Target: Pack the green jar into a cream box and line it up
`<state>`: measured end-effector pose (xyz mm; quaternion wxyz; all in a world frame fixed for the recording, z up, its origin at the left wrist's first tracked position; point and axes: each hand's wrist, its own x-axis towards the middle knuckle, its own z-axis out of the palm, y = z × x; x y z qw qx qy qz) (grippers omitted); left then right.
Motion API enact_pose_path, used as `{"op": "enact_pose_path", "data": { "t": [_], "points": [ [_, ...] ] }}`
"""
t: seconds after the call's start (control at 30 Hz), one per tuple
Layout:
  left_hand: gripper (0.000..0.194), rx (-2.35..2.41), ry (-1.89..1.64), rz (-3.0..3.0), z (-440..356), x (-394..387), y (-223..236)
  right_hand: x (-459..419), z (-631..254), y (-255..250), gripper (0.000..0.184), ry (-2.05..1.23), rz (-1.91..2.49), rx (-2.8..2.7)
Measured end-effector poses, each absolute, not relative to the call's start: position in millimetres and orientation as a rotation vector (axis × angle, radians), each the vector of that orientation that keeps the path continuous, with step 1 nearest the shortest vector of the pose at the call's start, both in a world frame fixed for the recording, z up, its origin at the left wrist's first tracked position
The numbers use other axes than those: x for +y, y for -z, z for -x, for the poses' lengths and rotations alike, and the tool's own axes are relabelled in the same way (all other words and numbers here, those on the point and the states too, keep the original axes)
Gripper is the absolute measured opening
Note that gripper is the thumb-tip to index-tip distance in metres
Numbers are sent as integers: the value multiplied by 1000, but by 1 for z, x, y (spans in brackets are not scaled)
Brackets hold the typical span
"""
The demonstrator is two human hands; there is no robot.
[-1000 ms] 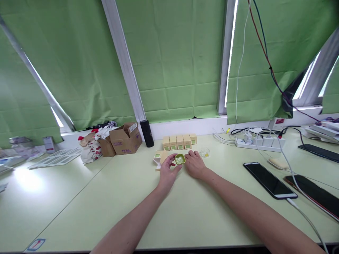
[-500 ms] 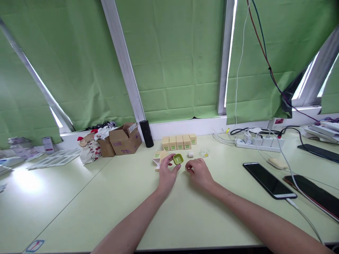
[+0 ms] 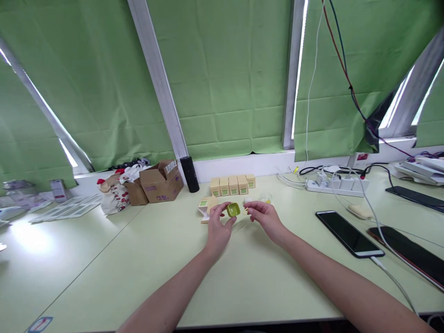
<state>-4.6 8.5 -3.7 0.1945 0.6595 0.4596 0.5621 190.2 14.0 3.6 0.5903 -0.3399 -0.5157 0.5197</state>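
My left hand (image 3: 219, 226) is closed on a small square green container (image 3: 233, 210), its hollow side turned toward me. Just to its right, my right hand (image 3: 265, 218) pinches a tiny yellowish piece (image 3: 246, 211), too small to name for certain. An opened cream carton (image 3: 204, 206) with a green label lies behind my left hand. Partly covered by my right hand is a small white cylinder (image 3: 247, 200), with a clear little dish (image 3: 266, 197) beyond it. Several closed cream boxes (image 3: 233, 185) with green labels stand in a row at the back.
A black cylinder (image 3: 189, 174) stands near the wall beside a brown cardboard box (image 3: 161, 181) and a patterned bag (image 3: 115, 194). To the right, a phone (image 3: 349, 234) lies plugged into a cable, with a white power strip (image 3: 338, 186) behind it.
My right hand has lifted off the table with the tiny yellowish piece in its fingertips and now partly hides the white cylinder. The left hand still holds the green container.
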Motion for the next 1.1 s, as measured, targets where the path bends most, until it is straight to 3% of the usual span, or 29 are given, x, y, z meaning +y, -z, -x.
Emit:
{"op": "enact_pose_path", "data": {
  "t": [0.67, 1.1],
  "points": [
    [44, 1276, -1456, -1872, 0, 1, 1, 20, -198, 2, 54, -1282, 958, -943],
    [44, 1236, -1502, -1888, 0, 4, 5, 8, -193, -11, 49, -1241, 794, -1074]
  ]
}}
